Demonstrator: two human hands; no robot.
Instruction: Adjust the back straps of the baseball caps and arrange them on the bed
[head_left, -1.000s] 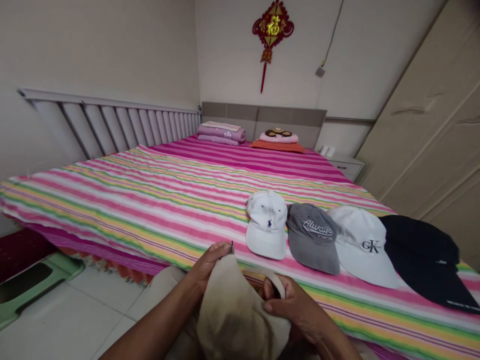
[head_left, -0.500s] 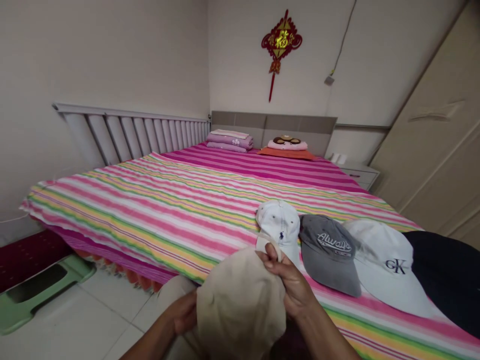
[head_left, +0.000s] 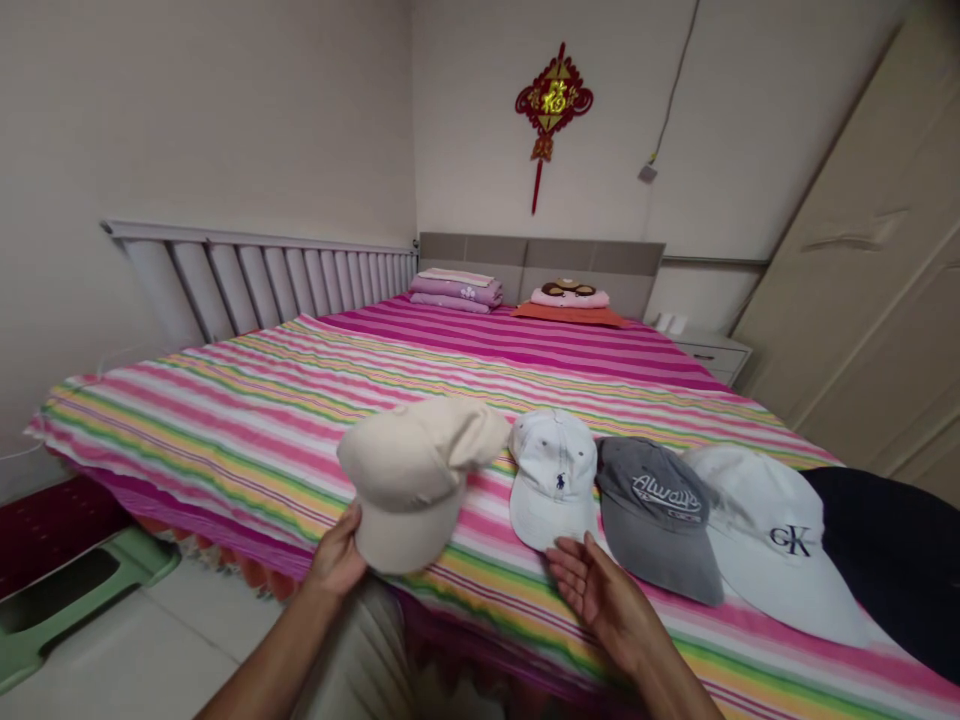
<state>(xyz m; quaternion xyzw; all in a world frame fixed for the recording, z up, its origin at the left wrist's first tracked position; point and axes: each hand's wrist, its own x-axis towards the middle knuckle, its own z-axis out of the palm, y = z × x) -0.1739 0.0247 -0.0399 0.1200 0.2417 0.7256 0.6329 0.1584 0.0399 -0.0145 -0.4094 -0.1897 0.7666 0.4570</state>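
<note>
A beige cap [head_left: 401, 465] is over the near edge of the striped bed, its brim toward me and its back part folded out to the right. My left hand [head_left: 341, 550] grips its left side by the brim, the fingertips partly hidden. My right hand [head_left: 596, 595] holds nothing; its fingers are apart, palm turned left, just in front of the white cap [head_left: 553, 470] with a small dark rider logo. Right of that cap sit a grey cap [head_left: 656, 515] with "Always" lettering, a white CK cap [head_left: 776, 540] and a black hat [head_left: 892, 550], cut off by the frame.
A striped bed sheet [head_left: 247, 430] lies beneath the caps. Folded bedding [head_left: 457, 290] and a pink pillow stack [head_left: 570, 298] lie by the headboard [head_left: 487, 250]. A green stool [head_left: 82, 600] stands at lower left, a nightstand [head_left: 712, 350] at far right.
The beige cap has moved forward and left onto the bed area, turned so its brim faces me. My right hand has let go of it and opened.
</note>
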